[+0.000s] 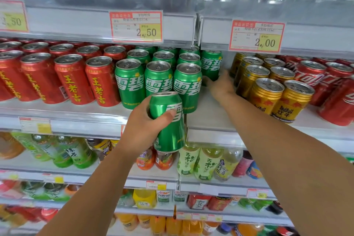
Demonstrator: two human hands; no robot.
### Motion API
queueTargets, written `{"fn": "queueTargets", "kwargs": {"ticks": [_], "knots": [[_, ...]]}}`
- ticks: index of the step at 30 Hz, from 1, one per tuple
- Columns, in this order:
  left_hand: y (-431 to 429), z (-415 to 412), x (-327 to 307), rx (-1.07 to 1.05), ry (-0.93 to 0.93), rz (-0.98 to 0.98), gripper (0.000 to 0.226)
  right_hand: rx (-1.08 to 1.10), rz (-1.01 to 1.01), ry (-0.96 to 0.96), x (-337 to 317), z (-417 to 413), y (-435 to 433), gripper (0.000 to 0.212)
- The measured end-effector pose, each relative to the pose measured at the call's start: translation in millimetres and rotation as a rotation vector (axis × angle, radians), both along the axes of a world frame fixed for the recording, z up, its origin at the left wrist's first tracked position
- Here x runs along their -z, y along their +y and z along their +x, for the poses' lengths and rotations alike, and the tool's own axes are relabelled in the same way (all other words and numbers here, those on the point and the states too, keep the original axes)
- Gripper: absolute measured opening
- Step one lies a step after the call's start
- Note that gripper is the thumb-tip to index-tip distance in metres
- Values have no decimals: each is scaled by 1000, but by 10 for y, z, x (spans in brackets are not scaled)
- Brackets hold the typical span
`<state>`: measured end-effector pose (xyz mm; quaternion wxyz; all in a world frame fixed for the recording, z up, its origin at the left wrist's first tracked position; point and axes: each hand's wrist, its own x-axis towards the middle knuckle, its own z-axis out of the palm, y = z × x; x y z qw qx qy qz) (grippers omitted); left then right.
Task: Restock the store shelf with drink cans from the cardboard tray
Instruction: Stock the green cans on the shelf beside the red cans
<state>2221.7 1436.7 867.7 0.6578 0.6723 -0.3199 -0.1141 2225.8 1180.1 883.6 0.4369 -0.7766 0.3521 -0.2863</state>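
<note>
My left hand grips a green drink can upright in front of the shelf edge, below the rows of green cans. My right hand reaches deep into the can shelf. Its fingers wrap the base of another green can standing at the back of the gap between the green cans and the gold cans. No cardboard tray is in view.
Red cans fill the shelf left of the green ones, and red cola cans stand at the far right. Price tags hang on the rail above. Lower shelves hold bottled teas and juices.
</note>
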Motion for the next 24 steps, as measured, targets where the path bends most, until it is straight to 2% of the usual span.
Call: {"fn": "queueTargets", "kwargs": {"ticks": [2,4,7,10,13,15,20,24], "knots": [[13,-8,-13,9,12,10,27,-8,30,29,-83,-110,87,65],[35,-22,-37,24,36,17,23,-76,-46,34,-162,-335,285,53],[66,-61,-122,59,54,16,23,-151,-149,-105,-138,-789,663,43],[61,-98,-260,85,57,-3,28,-240,-135,-270,-62,-1209,1000,48],[-13,-150,-398,125,14,-36,41,-505,-88,-231,-90,-1514,1281,59],[-90,-215,-468,155,-23,-57,49,-594,-23,-203,-136,-1548,1374,69],[-312,-399,-516,177,-200,-35,55,-431,0,-325,-202,-1512,1280,61],[-225,-233,-383,61,-341,122,71,-206,-104,-256,-193,-1402,1016,72]]}}
